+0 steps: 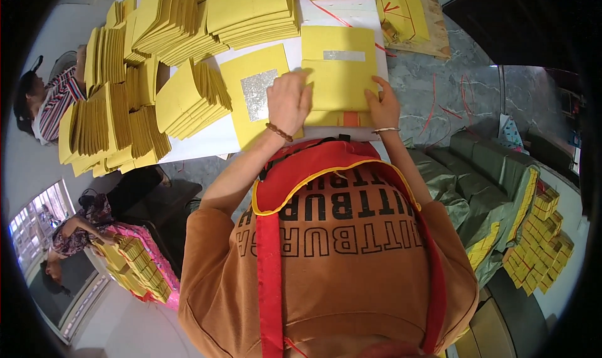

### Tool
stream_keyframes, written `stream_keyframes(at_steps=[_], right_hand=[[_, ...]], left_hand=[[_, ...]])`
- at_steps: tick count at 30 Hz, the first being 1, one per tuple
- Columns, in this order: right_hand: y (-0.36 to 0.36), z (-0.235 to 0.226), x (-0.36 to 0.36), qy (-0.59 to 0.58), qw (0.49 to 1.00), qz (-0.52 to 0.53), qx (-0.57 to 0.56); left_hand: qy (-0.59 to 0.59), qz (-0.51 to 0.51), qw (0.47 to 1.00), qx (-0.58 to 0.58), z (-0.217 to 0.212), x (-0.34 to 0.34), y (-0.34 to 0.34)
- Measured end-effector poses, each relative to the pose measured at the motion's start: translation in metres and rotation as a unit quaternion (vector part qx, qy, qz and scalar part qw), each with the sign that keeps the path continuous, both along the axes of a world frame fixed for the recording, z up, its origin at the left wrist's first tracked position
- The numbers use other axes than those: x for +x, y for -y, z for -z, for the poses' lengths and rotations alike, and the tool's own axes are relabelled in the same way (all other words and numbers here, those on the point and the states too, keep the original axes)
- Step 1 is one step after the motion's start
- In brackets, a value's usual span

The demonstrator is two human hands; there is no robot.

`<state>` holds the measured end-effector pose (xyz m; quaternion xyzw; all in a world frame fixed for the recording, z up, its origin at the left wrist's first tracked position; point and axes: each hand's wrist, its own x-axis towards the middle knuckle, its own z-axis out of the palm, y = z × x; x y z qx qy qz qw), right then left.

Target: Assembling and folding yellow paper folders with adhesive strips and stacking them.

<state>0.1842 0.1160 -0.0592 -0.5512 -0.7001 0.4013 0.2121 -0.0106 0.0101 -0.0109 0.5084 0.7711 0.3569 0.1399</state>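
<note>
In front of me lies a folded yellow paper with a narrow silver strip across its upper part. A bit of orange-red shows near its lower edge. My left hand has its fingers curled together at the left edge of that paper, their tips partly hidden. Close under the same hand, a yellow sheet with a silver foil patch lies at a slant. My right hand rests against the paper's right edge, thumb and forefinger spread apart.
Bundles of folded yellow paper crowd the far and left parts of the white table. Red strings lie on the grey floor. A grey-green cover and stacked yellow bundles stand at right. Two other people are at left.
</note>
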Motion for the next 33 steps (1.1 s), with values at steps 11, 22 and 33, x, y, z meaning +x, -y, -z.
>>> stream_keyframes(at_steps=[11, 22, 33], right_hand=[[0.002, -0.007, -0.005, -0.009, 1.0, 0.01, 0.005], [0.019, -0.002, -0.021, 0.13, 0.912, -0.264, 0.285], [0.022, 0.005, -0.03, 0.225, 0.89, -0.239, 0.317]], left_hand=[[-0.22, 0.227, 0.949, -0.013, 0.039, 0.032, -0.03], [-0.216, 0.228, 0.948, -0.041, 0.046, 0.028, -0.03], [-0.12, 0.2, 0.97, 0.061, 0.014, 0.01, 0.01]])
